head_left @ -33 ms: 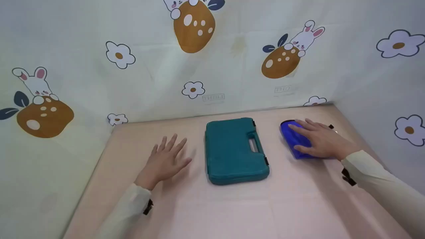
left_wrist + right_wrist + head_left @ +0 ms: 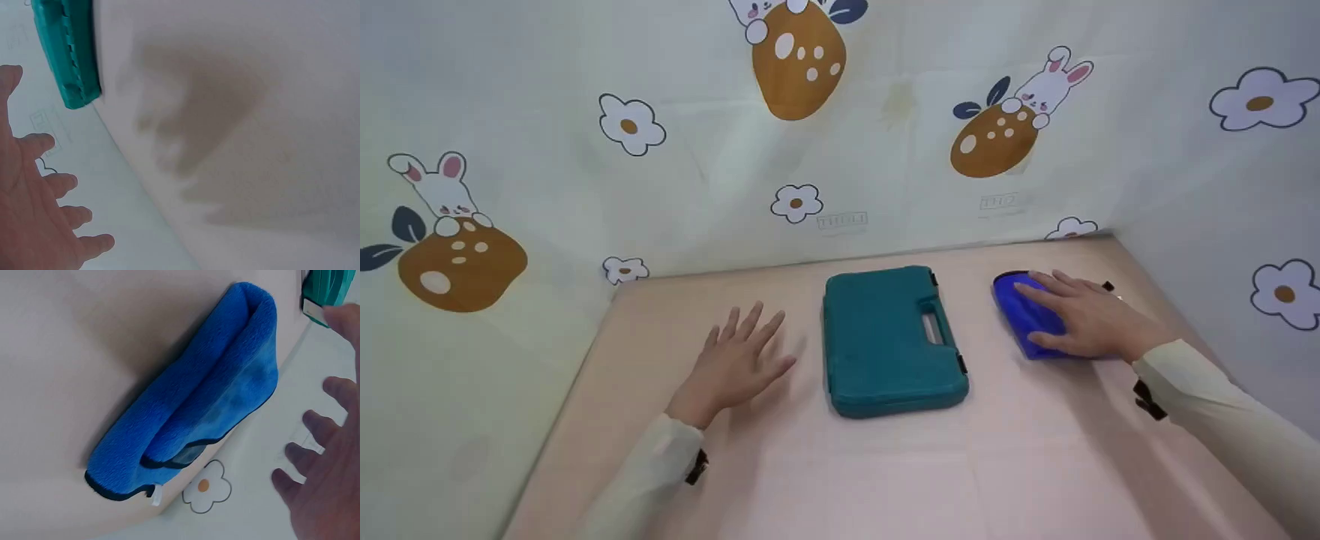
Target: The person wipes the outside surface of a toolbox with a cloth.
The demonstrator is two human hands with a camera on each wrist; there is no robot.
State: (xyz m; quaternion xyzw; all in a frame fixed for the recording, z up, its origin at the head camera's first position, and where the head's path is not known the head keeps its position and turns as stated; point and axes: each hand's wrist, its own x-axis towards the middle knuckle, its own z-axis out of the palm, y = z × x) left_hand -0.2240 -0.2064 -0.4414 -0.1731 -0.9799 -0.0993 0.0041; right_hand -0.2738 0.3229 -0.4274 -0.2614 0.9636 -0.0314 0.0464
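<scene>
A folded blue towel with black edging lies at the right of the table. Above it my right hand is held with fingers spread, hiding part of the towel in the head view. The right wrist view shows a gap between the fingers and the towel's fold. Near the middle lies a closed teal plastic case, its handle facing right. To the left of the case my left hand hovers over the table, fingers spread and nothing in them; its shadow falls on the surface below.
The pale pink table meets a printed cloth wall at the back, with more of it along both sides. Dark clasps sit on the case's right side. A small white tag hangs from the towel.
Both hands have shifted very slightly to the right. The case and the towel have not moved.
</scene>
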